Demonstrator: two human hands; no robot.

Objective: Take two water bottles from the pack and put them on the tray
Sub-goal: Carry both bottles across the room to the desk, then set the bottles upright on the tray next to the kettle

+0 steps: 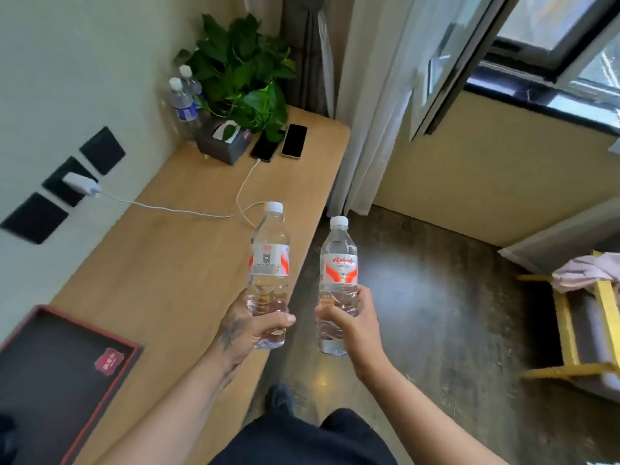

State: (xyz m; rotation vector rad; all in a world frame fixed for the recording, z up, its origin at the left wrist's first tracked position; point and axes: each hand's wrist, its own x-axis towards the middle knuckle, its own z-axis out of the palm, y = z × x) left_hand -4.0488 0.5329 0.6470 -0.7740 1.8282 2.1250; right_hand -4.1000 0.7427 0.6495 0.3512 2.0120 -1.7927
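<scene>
My left hand (pixel 250 330) grips the lower part of a clear water bottle (pixel 270 250) with a white cap and a red-and-white label, held upright above the desk's front edge. My right hand (pixel 349 327) holds a second, matching water bottle (pixel 338 263) upright over the floor, just right of the first. The two bottles are a short gap apart. A dark tray with a red rim (pixel 107 394) lies on the wooden desk (pixel 174 263) at the lower left, with a small red packet (pixel 109 361) inside it. The pack is not in view.
At the desk's far end stand two blue-labelled bottles (pixel 183 99), a leafy plant (pixel 241 72), a dark tissue box (pixel 223 140) and two phones (pixel 280 142). A white charger and cable (pixel 82 184) run across the desk. A yellow-framed seat (pixel 583 327) stands at right.
</scene>
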